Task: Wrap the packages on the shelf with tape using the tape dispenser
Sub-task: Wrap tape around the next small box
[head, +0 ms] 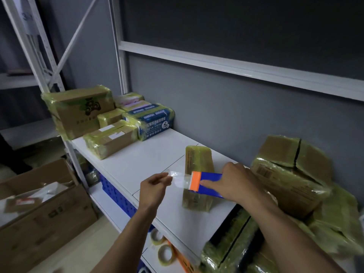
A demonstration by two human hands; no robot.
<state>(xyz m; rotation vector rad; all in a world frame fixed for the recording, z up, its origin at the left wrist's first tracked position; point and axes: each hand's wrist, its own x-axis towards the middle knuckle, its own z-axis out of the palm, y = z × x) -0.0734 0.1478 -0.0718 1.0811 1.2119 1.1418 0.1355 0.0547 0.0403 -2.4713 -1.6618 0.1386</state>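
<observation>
we see, frame centre: right hand (236, 182) gripping the boxy blue-and-orange plastic tape dispenser (204, 183) | left hand (154, 187) pinching its glossy clear tape strip (177, 178) | above a slim tape-wrapped cardboard package (199, 160) on the smooth white shelf (141, 160)

The shelf board (153, 154) was smooth, matt white on a painted metal frame (120, 62), the tape dispenser (211, 177) was shiny blue and orange plastic, the tape (180, 180) was a clear glossy film, and the cardboard package (199, 158) wore crinkled, glossy yellowish wrap.
</observation>
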